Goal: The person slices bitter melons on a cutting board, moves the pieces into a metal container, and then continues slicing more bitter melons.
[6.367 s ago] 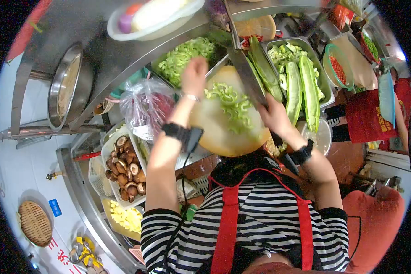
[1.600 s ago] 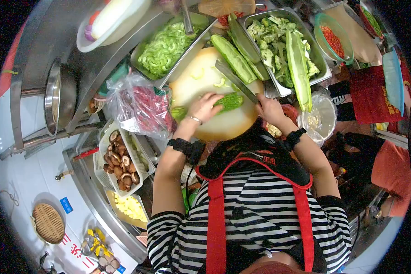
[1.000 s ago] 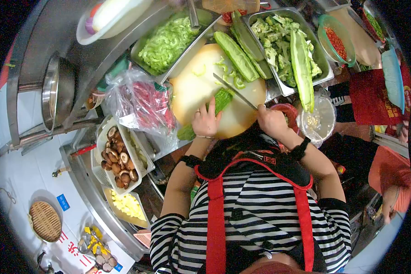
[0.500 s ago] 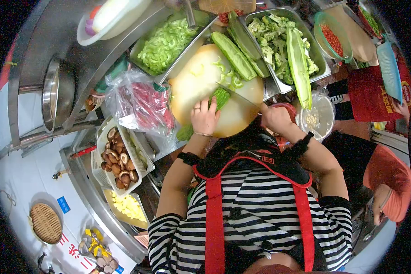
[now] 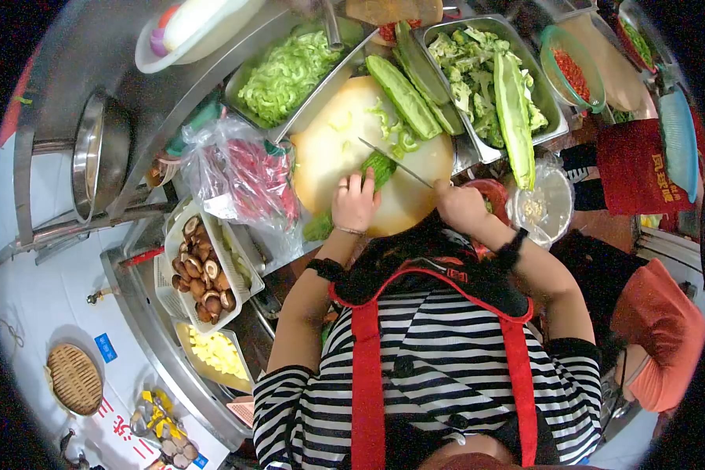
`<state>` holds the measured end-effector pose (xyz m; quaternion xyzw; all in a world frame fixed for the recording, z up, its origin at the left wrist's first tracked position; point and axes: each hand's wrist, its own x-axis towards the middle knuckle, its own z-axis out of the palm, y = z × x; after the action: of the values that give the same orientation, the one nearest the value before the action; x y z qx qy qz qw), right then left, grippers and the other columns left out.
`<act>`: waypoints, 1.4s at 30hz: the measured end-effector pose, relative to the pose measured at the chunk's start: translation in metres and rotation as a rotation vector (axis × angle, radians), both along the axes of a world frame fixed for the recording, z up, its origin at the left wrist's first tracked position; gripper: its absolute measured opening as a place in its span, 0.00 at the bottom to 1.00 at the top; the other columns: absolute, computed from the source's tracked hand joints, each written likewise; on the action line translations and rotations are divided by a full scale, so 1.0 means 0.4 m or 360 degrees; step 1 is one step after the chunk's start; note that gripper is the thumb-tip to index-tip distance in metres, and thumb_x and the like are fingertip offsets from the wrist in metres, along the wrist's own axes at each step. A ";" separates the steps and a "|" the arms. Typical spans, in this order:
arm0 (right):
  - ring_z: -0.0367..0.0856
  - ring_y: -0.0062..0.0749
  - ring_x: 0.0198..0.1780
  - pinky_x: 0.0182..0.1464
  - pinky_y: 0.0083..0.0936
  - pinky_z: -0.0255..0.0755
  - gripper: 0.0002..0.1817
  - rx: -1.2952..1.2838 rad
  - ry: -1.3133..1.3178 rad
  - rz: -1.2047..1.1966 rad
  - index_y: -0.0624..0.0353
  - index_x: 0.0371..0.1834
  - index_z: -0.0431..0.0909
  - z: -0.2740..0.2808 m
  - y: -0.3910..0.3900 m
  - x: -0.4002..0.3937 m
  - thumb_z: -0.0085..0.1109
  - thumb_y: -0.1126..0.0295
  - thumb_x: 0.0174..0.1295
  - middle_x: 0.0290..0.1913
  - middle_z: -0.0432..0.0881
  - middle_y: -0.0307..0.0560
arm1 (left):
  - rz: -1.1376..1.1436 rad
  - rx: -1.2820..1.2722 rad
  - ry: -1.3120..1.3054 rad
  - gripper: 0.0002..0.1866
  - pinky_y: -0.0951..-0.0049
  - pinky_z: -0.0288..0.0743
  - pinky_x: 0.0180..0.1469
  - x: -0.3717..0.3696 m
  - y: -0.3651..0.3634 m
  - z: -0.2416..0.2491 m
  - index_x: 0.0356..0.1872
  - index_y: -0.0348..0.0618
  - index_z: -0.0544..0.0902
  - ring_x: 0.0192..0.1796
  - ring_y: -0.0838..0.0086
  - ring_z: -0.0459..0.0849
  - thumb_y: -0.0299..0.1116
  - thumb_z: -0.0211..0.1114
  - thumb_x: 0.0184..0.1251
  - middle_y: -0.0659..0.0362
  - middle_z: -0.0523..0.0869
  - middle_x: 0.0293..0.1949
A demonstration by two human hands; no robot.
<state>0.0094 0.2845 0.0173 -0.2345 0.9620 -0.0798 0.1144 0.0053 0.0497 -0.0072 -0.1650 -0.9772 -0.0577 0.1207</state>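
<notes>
My left hand (image 5: 355,205) presses a bumpy green bitter melon half (image 5: 380,167) against the round cutting board (image 5: 319,129), fingertips curled on it. In my right hand (image 5: 462,208) is a kitchen knife (image 5: 403,167), its handle wrapped by my fingers and its blade slanting across the melon's far end, just beyond the left fingertips. Pale green slices (image 5: 404,142) lie past the blade. Two hollowed melon halves, the nearer one (image 5: 403,98) cut side up, rest at the board's far right edge. Part of another green piece (image 5: 318,228) shows beside my left wrist.
A metal tray of sliced melon (image 5: 286,82) stands behind the board; a broccoli tray (image 5: 556,135) with a melon half across it is at right. Bagged red peppers (image 5: 247,176) and a mushroom basket (image 5: 229,317) are left. A co-worker's orange sleeve (image 5: 662,337) is at right.
My right hand and the knife have shifted slightly left, and the blade now appears more edge-on. My left hand stays on the melon. The co-worker at right has moved a little.
</notes>
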 end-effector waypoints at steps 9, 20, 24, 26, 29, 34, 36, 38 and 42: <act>0.77 0.42 0.17 0.17 0.37 0.69 0.08 -0.0073 -0.0010 -0.0115 0.60 0.34 0.66 0.052 0.049 0.001 0.48 0.70 0.54 0.15 0.75 0.48 | 0.0032 0.0034 0.0179 0.19 0.66 0.74 0.33 -0.019 -0.007 -0.004 0.43 0.54 0.78 0.39 0.64 0.75 0.39 0.64 0.46 0.59 0.75 0.37; 0.82 0.42 0.25 0.25 0.37 0.74 0.08 0.0072 -0.0186 0.0012 0.59 0.36 0.68 0.059 0.029 -0.036 0.47 0.70 0.53 0.24 0.81 0.52 | -0.0047 0.0180 0.0112 0.14 0.67 0.72 0.36 -0.026 -0.030 0.014 0.40 0.54 0.82 0.39 0.65 0.75 0.37 0.63 0.49 0.60 0.77 0.38; 0.77 0.43 0.18 0.18 0.37 0.69 0.08 -0.0191 0.0074 0.0039 0.60 0.33 0.67 -0.019 -0.016 -0.029 0.50 0.69 0.52 0.16 0.76 0.50 | -0.0076 0.0236 0.0085 0.12 0.66 0.72 0.37 -0.023 -0.033 0.002 0.39 0.53 0.82 0.40 0.64 0.76 0.35 0.62 0.51 0.59 0.77 0.38; 0.76 0.44 0.17 0.18 0.38 0.69 0.09 -0.0079 0.0024 0.0056 0.61 0.33 0.67 -0.017 -0.004 -0.046 0.50 0.69 0.53 0.16 0.76 0.49 | -0.0054 0.0262 0.0086 0.12 0.66 0.72 0.37 -0.034 -0.037 -0.007 0.39 0.52 0.82 0.40 0.63 0.76 0.34 0.61 0.51 0.59 0.77 0.38; 0.81 0.45 0.24 0.24 0.37 0.75 0.09 -0.0008 -0.0187 0.0060 0.62 0.35 0.68 0.076 0.024 -0.042 0.47 0.69 0.54 0.22 0.80 0.54 | -0.0052 0.0283 0.0099 0.09 0.66 0.73 0.38 -0.034 -0.030 -0.002 0.36 0.50 0.82 0.41 0.63 0.76 0.33 0.61 0.52 0.58 0.77 0.38; 0.82 0.44 0.25 0.23 0.37 0.74 0.11 0.0020 -0.0183 0.0047 0.64 0.37 0.67 -0.018 -0.039 -0.048 0.47 0.68 0.54 0.23 0.80 0.54 | -0.0059 0.0314 0.0073 0.07 0.64 0.72 0.42 -0.029 -0.031 -0.010 0.34 0.47 0.80 0.42 0.60 0.75 0.32 0.61 0.52 0.55 0.77 0.39; 0.80 0.44 0.23 0.22 0.38 0.73 0.10 -0.0007 -0.0152 0.0059 0.64 0.36 0.67 0.008 -0.018 -0.062 0.48 0.70 0.53 0.20 0.78 0.53 | -0.0063 0.0348 0.0070 0.07 0.63 0.72 0.43 -0.033 -0.035 -0.005 0.34 0.47 0.80 0.42 0.59 0.75 0.32 0.61 0.52 0.55 0.77 0.39; 0.79 0.45 0.20 0.21 0.38 0.71 0.10 -0.0037 -0.0129 0.0102 0.63 0.36 0.68 0.052 0.004 -0.052 0.48 0.70 0.52 0.18 0.77 0.53 | -0.0066 0.0391 0.0036 0.07 0.63 0.72 0.43 -0.027 -0.036 -0.006 0.34 0.46 0.80 0.42 0.59 0.75 0.32 0.61 0.52 0.55 0.77 0.39; 0.79 0.45 0.20 0.22 0.39 0.71 0.10 -0.0170 -0.0132 0.0014 0.63 0.37 0.68 0.047 -0.029 -0.034 0.48 0.70 0.52 0.18 0.77 0.53 | -0.0051 0.0389 0.0045 0.08 0.64 0.72 0.43 -0.014 -0.032 -0.015 0.34 0.47 0.81 0.43 0.59 0.75 0.32 0.62 0.52 0.55 0.77 0.40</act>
<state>-0.0044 0.2731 0.0360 -0.2410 0.9499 -0.1401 0.1417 -0.0002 0.0371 -0.0133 -0.1654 -0.9583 -0.1761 0.1529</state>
